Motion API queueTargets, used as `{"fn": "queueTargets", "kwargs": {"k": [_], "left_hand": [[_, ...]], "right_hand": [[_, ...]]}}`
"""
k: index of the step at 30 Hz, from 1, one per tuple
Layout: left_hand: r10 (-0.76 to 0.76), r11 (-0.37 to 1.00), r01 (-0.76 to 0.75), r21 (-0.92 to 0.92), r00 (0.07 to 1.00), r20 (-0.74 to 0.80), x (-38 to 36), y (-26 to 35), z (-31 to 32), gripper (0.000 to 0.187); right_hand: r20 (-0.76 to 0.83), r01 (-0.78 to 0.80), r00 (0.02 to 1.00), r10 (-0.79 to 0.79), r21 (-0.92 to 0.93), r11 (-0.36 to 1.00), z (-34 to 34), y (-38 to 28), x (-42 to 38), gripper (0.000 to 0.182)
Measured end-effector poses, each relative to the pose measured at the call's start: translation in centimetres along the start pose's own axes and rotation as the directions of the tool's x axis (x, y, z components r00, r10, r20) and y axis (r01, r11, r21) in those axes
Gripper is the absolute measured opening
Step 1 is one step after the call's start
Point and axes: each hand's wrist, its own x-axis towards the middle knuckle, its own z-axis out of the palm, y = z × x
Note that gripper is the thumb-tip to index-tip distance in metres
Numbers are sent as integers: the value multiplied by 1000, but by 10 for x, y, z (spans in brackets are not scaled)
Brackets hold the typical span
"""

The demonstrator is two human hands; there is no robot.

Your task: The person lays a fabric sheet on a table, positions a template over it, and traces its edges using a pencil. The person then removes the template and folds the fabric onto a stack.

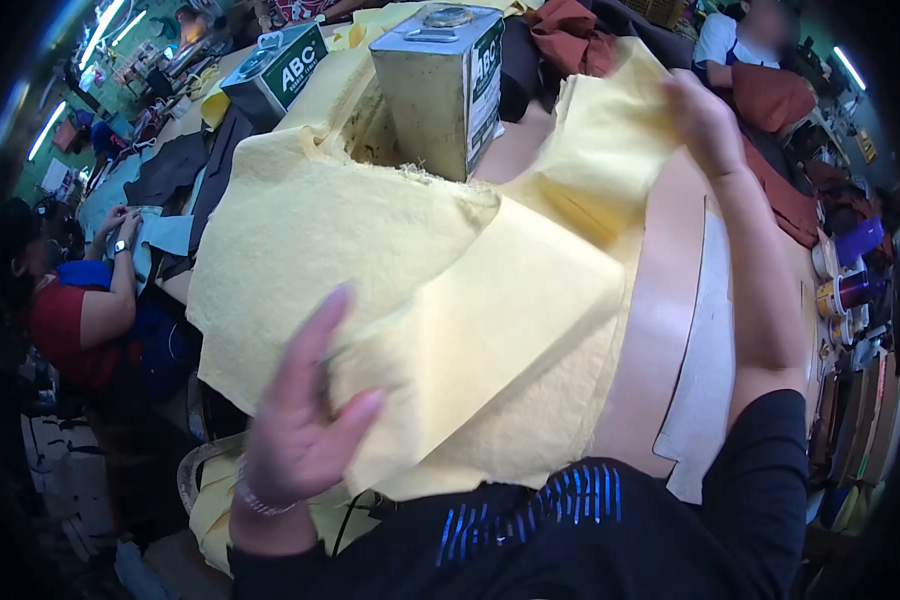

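A large pale yellow sheet (510,300), folded over on itself, lies on top of another yellow sheet (320,220) with a fuzzy surface. My left hand (305,410) is over the near left part of the sheets, its fingers apart and nothing in them. At the upper right, my right hand (705,120) has its fingers bent at the raised edge of the yellow sheet, gripping it; the fingertips are blurred. A pinkish-tan piece (655,300) and a narrow grey piece (705,340) lie beneath, near my right forearm.
A worn metal can (420,100) stands behind the sheets, with a green can (280,75) to its left. Reddish-brown material (570,40) is at the back. One person (80,310) works at the left, another (735,45) at the upper right. Cups (830,298) stand right.
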Motion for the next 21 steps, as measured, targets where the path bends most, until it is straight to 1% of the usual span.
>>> {"fn": "queueTargets", "kwargs": {"k": [1, 2, 3, 5, 7, 8, 10, 11, 12, 15, 16, 19, 20, 21], "left_hand": [[-29, 999, 27, -18, 994, -105, -9, -2, -11, 63], [9, 996, -29, -81, 972, -235, -11, -9, -23, 67], [22, 988, -70, -136, 944, -329, -7, -12, -35, 66], [65, 960, -189, -205, 866, -495, 2, -16, -62, 66], [85, 926, -290, -243, 785, -614, 11, -17, -95, 65], [90, 908, -335, -252, 743, -663, 15, -17, -113, 65], [99, 882, -399, -251, 678, -728, 22, -15, -145, 64], [104, 873, -422, -243, 649, -754, 26, -14, -160, 64], [105, 867, -438, -237, 626, -773, 29, -14, -171, 64], [103, 852, -469, -230, 582, -806, 35, -14, -199, 63], [100, 851, -472, -229, 575, -812, 37, -14, -204, 62], [106, 845, -485, -225, 565, -818, 44, -20, -207, 61], [103, 844, -484, -232, 570, -815, 48, -22, -206, 61], [103, 837, -492, -241, 575, -812, 51, -22, -205, 61]], "right_hand": [[-157, 120, 957, -243, -548, 828, -24, 22, -1, 19], [-177, 224, 893, -415, -625, 748, -27, 38, 7, 20], [-214, 202, 895, -391, -587, 784, -23, 28, 12, 23], [-277, 64, 931, -237, -517, 854, -14, 23, 29, 25], [-175, 36, 969, -175, -598, 801, -7, 43, 51, 26], [-105, 22, 989, -103, -589, 808, -1, 37, 56, 26], [-52, 59, 992, -112, -592, 803, 15, 57, 63, 26], [-27, 78, 993, -117, -595, 800, 23, 57, 67, 27], [-5, 48, 998, -65, -622, 781, 27, 58, 64, 25], [29, 39, 999, -27, -607, 794, 41, 88, 59, 25], [74, -7, 995, 74, -660, 751, 41, 74, 53, 21], [52, -38, 994, 94, -649, 760, 46, 94, 47, 22], [43, -37, 996, 82, -632, 774, 44, 88, 46, 26], [37, -59, 994, 106, -632, 772, 41, 84, 48, 26]]}}
